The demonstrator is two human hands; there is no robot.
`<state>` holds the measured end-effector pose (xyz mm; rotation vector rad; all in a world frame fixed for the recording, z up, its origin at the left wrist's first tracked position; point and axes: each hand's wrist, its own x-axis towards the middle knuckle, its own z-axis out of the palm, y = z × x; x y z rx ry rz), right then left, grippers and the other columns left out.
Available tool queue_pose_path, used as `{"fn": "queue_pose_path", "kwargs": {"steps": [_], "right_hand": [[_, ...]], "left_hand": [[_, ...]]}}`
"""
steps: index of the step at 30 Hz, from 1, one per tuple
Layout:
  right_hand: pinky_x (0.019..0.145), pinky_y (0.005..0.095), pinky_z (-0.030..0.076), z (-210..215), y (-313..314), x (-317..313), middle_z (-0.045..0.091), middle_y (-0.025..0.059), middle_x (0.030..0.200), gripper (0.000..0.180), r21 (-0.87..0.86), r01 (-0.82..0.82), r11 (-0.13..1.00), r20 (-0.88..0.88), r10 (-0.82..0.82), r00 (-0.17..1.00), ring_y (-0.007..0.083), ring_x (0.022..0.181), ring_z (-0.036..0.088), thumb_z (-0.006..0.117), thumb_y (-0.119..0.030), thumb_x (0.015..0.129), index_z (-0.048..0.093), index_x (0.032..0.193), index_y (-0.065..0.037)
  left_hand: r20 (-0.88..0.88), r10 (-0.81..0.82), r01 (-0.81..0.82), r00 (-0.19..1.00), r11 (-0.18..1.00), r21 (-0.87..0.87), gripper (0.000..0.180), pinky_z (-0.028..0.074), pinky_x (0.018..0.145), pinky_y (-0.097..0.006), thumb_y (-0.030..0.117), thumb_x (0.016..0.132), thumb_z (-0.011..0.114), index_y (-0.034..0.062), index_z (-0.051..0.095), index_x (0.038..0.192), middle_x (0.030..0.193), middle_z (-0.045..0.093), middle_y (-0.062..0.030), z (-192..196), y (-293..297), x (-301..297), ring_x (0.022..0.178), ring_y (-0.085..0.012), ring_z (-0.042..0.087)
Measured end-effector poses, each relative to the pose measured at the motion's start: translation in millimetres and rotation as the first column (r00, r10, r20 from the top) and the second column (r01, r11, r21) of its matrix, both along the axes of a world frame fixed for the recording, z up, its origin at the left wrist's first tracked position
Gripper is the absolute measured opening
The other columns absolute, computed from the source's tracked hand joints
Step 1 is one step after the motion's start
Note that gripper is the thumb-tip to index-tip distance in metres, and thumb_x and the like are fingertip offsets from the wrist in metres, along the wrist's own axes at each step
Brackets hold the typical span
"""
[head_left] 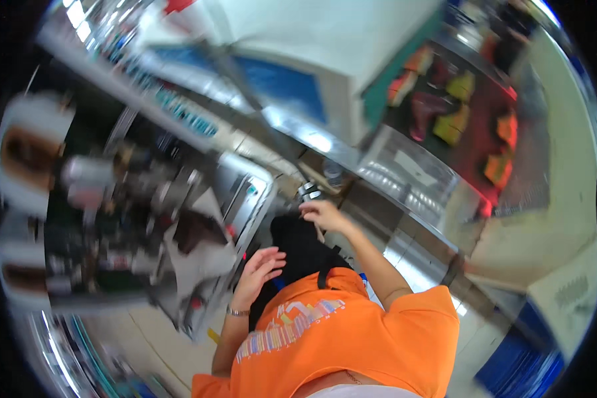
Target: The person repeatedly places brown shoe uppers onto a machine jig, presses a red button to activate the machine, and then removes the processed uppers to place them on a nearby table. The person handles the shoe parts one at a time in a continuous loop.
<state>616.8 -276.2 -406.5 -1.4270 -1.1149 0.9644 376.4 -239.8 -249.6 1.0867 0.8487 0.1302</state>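
Observation:
My left hand (262, 273) hovers beside the left side of my black trousers (298, 242). Its fingers are loosely bent and apart, with nothing in them; a metal bracelet or watch band (237, 311) circles that wrist. Farther forward, my right hand (324, 217) hangs over the knee area, its fingers stretched to the left and the thumb lower down, apart from them. I see no object in it. Just beyond its fingertips is a small black and silver round object (309, 192), blurred; I cannot tell whether they touch.
A machine with metal parts (162, 199) and a pale frame (262, 178) stands at left. At right, a red-lit conveyor (467, 159) carries yellow and orange pieces (452, 125), below a cream housing (550, 219). A clear container (333, 174) and blue stacked items (521, 351) are also around.

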Motion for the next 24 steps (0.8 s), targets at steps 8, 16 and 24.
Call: {"fn": "queue_pose_path", "kwargs": {"steps": [8,16,24], "right_hand": [[0.079,0.0268,0.042,116,86,-39,0.058,0.0097,0.105,0.043,0.132,-0.106,0.986,-0.265,0.138,0.954,0.0141,0.094,0.054,0.054,-0.011,0.084,0.041,0.124,-0.003],[0.077,0.0274,0.046,126,205,-149,0.053,0.0158,0.107,0.06,-0.231,-0.456,0.86,-0.543,0.275,0.793,0.0185,0.092,0.055,0.058,-0.036,0.082,0.04,0.119,0.008],[0.088,0.0338,0.044,140,255,-184,0.055,0.0122,0.108,0.044,-0.135,-0.776,0.616,-0.697,0.498,0.516,0.0212,0.098,0.056,0.056,0.0,0.077,0.042,0.119,-0.001]], "left_hand": [[0.331,0.438,-0.418,0.836,0.899,-0.132,0.026,0.045,0.083,-0.032,0.013,0.088,0.046,0.0049,0.046,0.113,0.104,0.056,-0.0105,6,6,-93,0.097,-0.018,0.055],[0.363,0.859,-0.851,0.361,0.463,-0.249,0.02,0.043,0.083,-0.031,0.01,0.084,0.052,0.0092,0.051,0.104,0.102,0.057,-0.0056,-24,47,-146,0.095,-0.0157,0.054],[0.596,0.695,-0.809,0.403,0.574,-0.122,0.021,0.041,0.082,-0.027,0.01,0.083,0.052,0.0055,0.052,0.103,0.103,0.056,-0.0072,-16,24,-169,0.095,-0.0145,0.052]]}}
